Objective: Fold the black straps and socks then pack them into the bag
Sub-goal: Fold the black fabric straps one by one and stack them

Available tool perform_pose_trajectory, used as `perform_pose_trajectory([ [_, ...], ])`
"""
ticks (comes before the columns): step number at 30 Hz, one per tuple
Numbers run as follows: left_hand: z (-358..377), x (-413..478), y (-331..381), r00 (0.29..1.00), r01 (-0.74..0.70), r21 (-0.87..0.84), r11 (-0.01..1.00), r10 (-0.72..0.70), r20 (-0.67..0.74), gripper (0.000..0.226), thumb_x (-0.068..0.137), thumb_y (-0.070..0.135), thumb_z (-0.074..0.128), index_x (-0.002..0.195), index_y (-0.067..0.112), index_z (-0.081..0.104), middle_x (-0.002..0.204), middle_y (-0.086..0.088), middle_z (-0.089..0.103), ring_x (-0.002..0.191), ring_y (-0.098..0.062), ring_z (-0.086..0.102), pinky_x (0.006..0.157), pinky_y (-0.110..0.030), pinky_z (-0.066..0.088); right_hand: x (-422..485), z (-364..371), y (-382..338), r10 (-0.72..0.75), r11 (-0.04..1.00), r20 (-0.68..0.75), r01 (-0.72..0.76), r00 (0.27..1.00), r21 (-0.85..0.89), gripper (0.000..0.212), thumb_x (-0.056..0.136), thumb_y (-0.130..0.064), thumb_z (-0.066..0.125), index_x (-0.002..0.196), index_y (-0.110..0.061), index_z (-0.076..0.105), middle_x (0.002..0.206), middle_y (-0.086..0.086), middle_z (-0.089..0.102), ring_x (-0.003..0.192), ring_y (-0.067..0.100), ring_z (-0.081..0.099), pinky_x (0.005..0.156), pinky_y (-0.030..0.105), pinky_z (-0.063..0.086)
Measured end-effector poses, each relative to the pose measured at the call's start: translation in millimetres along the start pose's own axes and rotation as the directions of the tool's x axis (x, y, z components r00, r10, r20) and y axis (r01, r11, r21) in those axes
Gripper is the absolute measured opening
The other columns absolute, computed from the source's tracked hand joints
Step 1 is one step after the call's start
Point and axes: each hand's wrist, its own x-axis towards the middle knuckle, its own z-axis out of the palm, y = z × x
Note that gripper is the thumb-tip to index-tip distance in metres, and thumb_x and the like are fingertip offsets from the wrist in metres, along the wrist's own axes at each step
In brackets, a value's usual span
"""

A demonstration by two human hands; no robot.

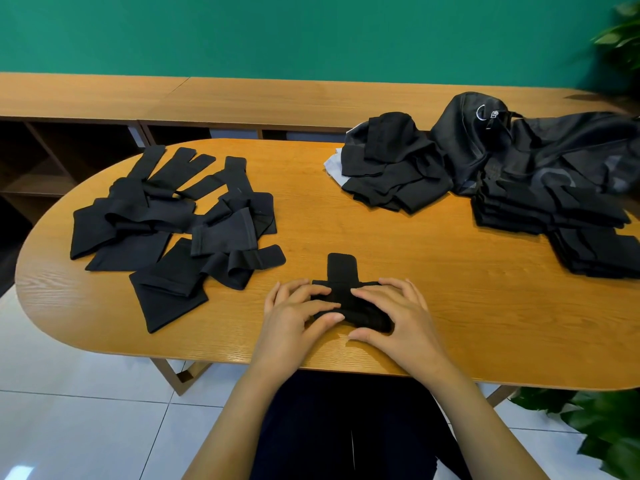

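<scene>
A black strap (341, 270) lies near the table's front edge, part rolled, with one flat end pointing away from me. My left hand (294, 317) and my right hand (394, 313) both press and pinch its rolled part. A loose heap of unfolded black straps and socks (173, 216) spreads over the left of the table. Folded black pieces (391, 168) are piled at the back right. The black bag (540, 143) lies at the far right, with stacks of folded pieces (568, 220) in front of it.
The oval wooden table (433, 271) has bare wood in the middle. A long wooden shelf unit (207, 98) runs behind it below a green wall. Potted plant leaves (609, 434) show at the lower right and upper right. White floor tiles lie below.
</scene>
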Motion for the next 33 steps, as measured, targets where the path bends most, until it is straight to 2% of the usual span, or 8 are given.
perform_pose_trajectory([
  [4,-0.7,0.3,0.1,1.000,0.004,-0.019,1.000,-0.004,-0.011,0.049,0.085,0.074,0.037,0.100,0.043,0.071,0.120,0.026,0.058,0.130,0.002,0.033,0.115,-0.046,0.014,0.6,3.6,4.7,-0.018,0.999,-0.071,0.020,0.997,0.027,0.050,0.076,-0.072,0.051,0.112,-0.043,0.068,0.125,-0.030,0.054,0.132,0.003,0.033,0.117,0.047,0.016],
  [9,-2.8,-0.6,1.0,1.000,0.003,-0.023,1.000,-0.003,0.000,0.054,0.076,0.078,0.049,0.109,0.040,0.069,0.125,0.031,0.052,0.134,0.005,0.027,0.117,-0.039,0.008,2.3,4.8,6.4,-0.003,0.997,-0.074,0.009,0.997,0.082,0.038,0.080,-0.065,0.051,0.101,-0.041,0.073,0.122,-0.029,0.058,0.129,0.002,0.034,0.111,0.055,0.025],
  [13,-2.9,-0.6,1.7,1.000,-0.013,-0.005,1.000,0.013,0.007,0.053,0.074,0.073,0.057,0.116,0.042,0.066,0.129,0.030,0.050,0.136,0.002,0.027,0.118,-0.039,0.007,1.8,6.4,8.2,-0.012,0.994,-0.065,0.018,0.998,0.105,0.036,0.080,-0.064,0.051,0.099,-0.043,0.073,0.118,-0.032,0.059,0.129,0.001,0.036,0.112,0.054,0.024],
  [18,-2.8,0.4,2.0,0.999,-0.025,0.010,1.000,0.025,0.020,0.034,0.079,0.060,0.058,0.105,0.044,0.071,0.128,0.028,0.052,0.134,-0.003,0.031,0.116,-0.046,0.012,1.7,6.1,8.2,-0.018,0.989,-0.066,0.027,0.998,0.145,0.049,0.077,-0.078,0.046,0.100,-0.044,0.073,0.117,-0.036,0.059,0.129,-0.003,0.035,0.115,0.047,0.019],
  [23,-1.1,0.9,-2.3,1.000,-0.019,-0.048,0.999,0.019,-0.007,0.031,0.080,0.064,0.057,0.098,0.043,0.072,0.126,0.029,0.054,0.132,0.000,0.033,0.113,-0.051,0.018,1.7,6.0,9.6,-0.017,0.995,-0.084,0.025,0.996,0.092,0.048,0.073,-0.072,0.056,0.110,-0.044,0.069,0.125,-0.036,0.054,0.134,0.004,0.033,0.113,0.055,0.022],
  [28,-1.8,2.3,-2.4,1.000,0.001,-0.099,0.995,-0.002,-0.008,0.024,0.080,0.064,0.055,0.094,0.049,0.067,0.125,0.031,0.054,0.132,0.004,0.032,0.112,-0.052,0.020,2.6,3.9,8.6,-0.028,0.996,-0.062,0.033,0.998,0.086,0.039,0.080,-0.068,0.053,0.108,-0.045,0.069,0.126,-0.039,0.050,0.135,0.002,0.029,0.117,0.048,0.012],
  [33,-1.8,1.4,-2.7,0.999,0.040,-0.080,0.996,-0.041,-0.010,0.048,0.072,0.071,0.058,0.107,0.041,0.071,0.127,0.031,0.053,0.134,0.003,0.029,0.115,-0.047,0.015,3.6,4.1,10.0,-0.011,0.990,-0.080,0.022,0.997,0.138,0.033,0.082,-0.066,0.053,0.099,-0.045,0.070,0.123,-0.038,0.054,0.133,0.002,0.032,0.116,0.054,0.017],
])
